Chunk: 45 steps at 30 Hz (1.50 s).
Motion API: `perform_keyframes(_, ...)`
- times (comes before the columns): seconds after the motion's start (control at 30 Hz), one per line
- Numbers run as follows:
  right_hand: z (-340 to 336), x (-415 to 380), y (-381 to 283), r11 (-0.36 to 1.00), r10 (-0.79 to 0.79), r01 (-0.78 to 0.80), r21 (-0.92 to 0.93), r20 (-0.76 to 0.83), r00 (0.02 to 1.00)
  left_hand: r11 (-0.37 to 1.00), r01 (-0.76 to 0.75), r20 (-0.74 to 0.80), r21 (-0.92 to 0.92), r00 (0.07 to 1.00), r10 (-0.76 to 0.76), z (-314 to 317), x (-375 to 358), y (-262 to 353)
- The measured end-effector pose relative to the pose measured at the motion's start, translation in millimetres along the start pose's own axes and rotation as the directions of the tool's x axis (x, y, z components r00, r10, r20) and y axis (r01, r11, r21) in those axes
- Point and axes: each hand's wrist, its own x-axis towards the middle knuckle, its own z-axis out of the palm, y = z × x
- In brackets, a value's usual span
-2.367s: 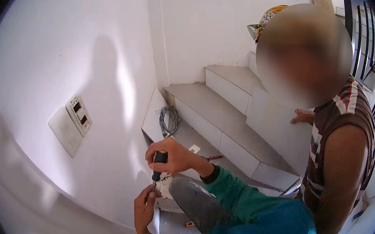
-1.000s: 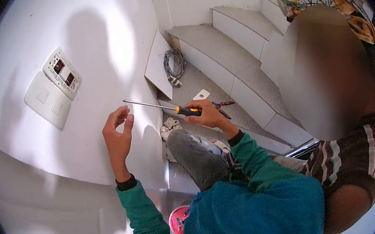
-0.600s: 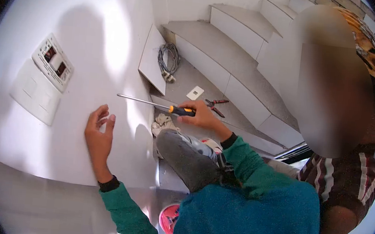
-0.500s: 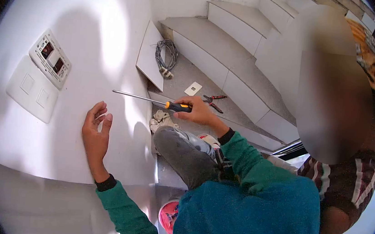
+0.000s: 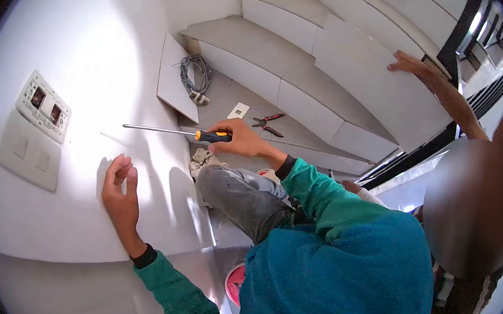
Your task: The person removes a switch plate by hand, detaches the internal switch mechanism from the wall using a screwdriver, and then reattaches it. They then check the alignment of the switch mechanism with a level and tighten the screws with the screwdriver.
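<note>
My right hand [image 5: 239, 139] is closed round the black and yellow handle of a screwdriver [image 5: 162, 130], whose long metal shaft points left across the white wall. Lower and to the left, my left hand [image 5: 122, 195] is raised beside the wall, fingers slightly curled and thumb apart, with nothing visible in it. Further left on the wall is a white socket frame [image 5: 43, 105] with two openings, its cover off. Directly below it, a white double switch plate [image 5: 28, 156] is fitted. The screwdriver tip is apart from both.
Red-handled pliers [image 5: 269, 124], a small cream plate [image 5: 238, 111] and a coiled grey cable [image 5: 195, 74] lie on the stair tread. A loose white panel [image 5: 180, 79] leans there. A pink-lined bucket [image 5: 235, 283] stands below. At right, another person's hand [image 5: 410, 62] touches a large white panel [image 5: 371, 65].
My view has shifted. The other person has moved down to the right, uncovering an arm reaching to the large panel. My right hand still holds the screwdriver, and my left hand stays raised.
</note>
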Motion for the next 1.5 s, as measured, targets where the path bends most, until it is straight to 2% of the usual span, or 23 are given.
perform_keyframes(0.1, -7.2, 0.8, 2.7, 0.998, -0.032, 0.033, -0.05, 0.009, 0.999, 1.0, 0.001, -0.001, -0.012, 1.0, -0.001, -1.3, -1.2, -0.7)
perform_keyframes(0.2, -10.7, 1.2, 14.4, 1.0, -0.02, 0.02, 0.0, -0.001, 1.0, 1.0, 0.01, 0.009, -0.001, 1.0, -0.01, -1.7, -1.3, 1.5)
perform_keyframes(0.27, -16.2, -0.4, 16.8, 0.99, -0.125, 0.125, -0.059, -0.001, 0.992, 1.0, 0.024, 0.013, 0.009, 1.0, -0.024, -3.5, -1.5, -1.2)
perform_keyframes(0.33, -22.7, -4.7, 14.4, 0.989, -0.119, 0.117, -0.091, -0.013, 0.993, 1.0, -0.016, 0.027, 0.003, 1.0, 0.016, -4.0, -1.5, -3.2)
perform_keyframes(0.43, -29.7, -13.3, 19.8, 0.98, -0.113, 0.107, -0.166, -0.024, 0.993, 0.997, 0.011, -0.008, 0.073, 1.0, -0.01, -4.4, -3.8, 1.9)
perform_keyframes(0.57, -44.9, -20.6, 34.3, 0.961, -0.121, 0.098, -0.26, -0.073, 0.99, 0.993, -0.043, 0.072, 0.106, 0.997, 0.035, -11.7, -4.1, -13.0)
perform_keyframes(0.63, -51.3, -34.4, 34.4, 0.964, -0.08, 0.045, -0.261, -0.122, 0.989, 0.997, -0.039, -0.015, 0.062, 0.999, 0.04, -8.5, -5.8, -8.9)
perform_keyframes(0.67, -54.3, -39.4, 35.3, 0.959, -0.075, 0.026, -0.283, -0.164, 0.984, 0.99, -0.043, -0.014, 0.137, 0.999, 0.045, -8.4, -5.7, -5.2)
perform_keyframes(0.73, -62.5, -51.7, 39.5, 0.938, -0.073, 0.007, -0.346, -0.177, 0.982, 0.994, -0.056, 0.052, 0.094, 0.997, 0.051, -18.0, -0.3, -36.2)
perform_keyframes(0.77, -69.4, -60.7, 36.8, 0.93, -0.079, -0.008, -0.369, -0.219, 0.973, 0.981, -0.099, 0.07, 0.167, 0.994, 0.089, -20.5, 2.9, -33.5)
perform_keyframes(0.8, -72.7, -67.7, 36.8, 0.94, -0.072, -0.014, -0.342, -0.238, 0.969, 0.945, -0.057, 0.048, 0.321, 0.998, 0.044, -14.4, 0.7, -11.7)
perform_keyframes(0.83, -76.0, -73.2, 35.0, 0.949, -0.063, -0.022, -0.315, -0.256, 0.965, 0.955, -0.084, 0.024, 0.283, 0.996, 0.08, -14.8, 2.4, -26.5)
perform_keyframes(0.87, -80.2, -80.5, 37.5, 0.946, -0.068, -0.032, -0.323, -0.293, 0.954, 0.956, -0.117, 0.049, 0.268, 0.993, 0.107, -7.5, 5.8, -11.4)
perform_keyframes(0.93, -84.5, -90.7, 46.0, 0.966, -0.078, -0.021, -0.259, -0.368, 0.927, 0.858, -0.302, 0.013, 0.415, 0.945, 0.326, -5.0, -2.8, 30.3)
perform_keyframes(0.97, -88.7, -97.7, 47.2, 0.958, -0.03, -0.081, -0.274, -0.377, 0.926, 0.851, -0.327, 0.04, 0.411, 0.939, 0.341, -3.7, -3.5, 34.8)
perform_keyframes(1.03, -92.9, -110.2, 39.0, 0.96, -0.007, -0.108, -0.259, -0.408, 0.913, 0.897, -0.257, -0.022, 0.361, 0.959, 0.284, -1.9, -3.8, 39.3)
perform_keyframes(1.1, -98.3, -120.7, 37.6, 0.959, 0.003, -0.12, -0.258, -0.412, 0.911, 0.886, -0.285, -0.006, 0.367, 0.951, 0.308, 0.6, -8.0, 47.1)
perform_keyframes(1.2, -107.4, -133.4, 37.2, 0.941, -0.079, -0.07, -0.33, -0.417, 0.906, 0.873, -0.328, -0.019, 0.361, 0.933, 0.359, 1.2, -11.2, 47.5)
perform_keyframes(1.27, -96.7, -130.9, 27.6, 0.92, 0.013, -0.175, -0.351, -0.419, 0.908, 0.9, -0.304, -0.01, 0.312, 0.946, 0.323, -8.5, -5.9, 31.4)
perform_keyframes(1.33, -94.2, -125.2, 43.7, 0.936, -0.082, -0.071, -0.346, -0.411, 0.908, 0.875, -0.341, -0.023, 0.344, 0.928, 0.371, -13.2, -1.6, 7.1)
perform_keyframes(1.4, -90.2, -127.7, 36.3, 0.966, 0.047, -0.148, -0.213, -0.417, 0.908, 0.838, -0.392, -0.008, 0.38, 0.905, 0.426, -17.0, -4.7, -2.0)
perform_keyframes(1.47, -93.1, -126.9, 29.9, 0.951, 0.043, -0.163, -0.262, -0.412, 0.91, 0.892, -0.329, -0.008, 0.309, 0.937, 0.349, -13.6, -8.9, 1.3)
perform_keyframes(1.5, -90.1, -124.9, 28.7, 0.954, -0.009, -0.112, -0.278, -0.399, 0.917, 0.887, -0.339, -0.007, 0.315, 0.933, 0.359, -14.8, -10.0, 3.8)
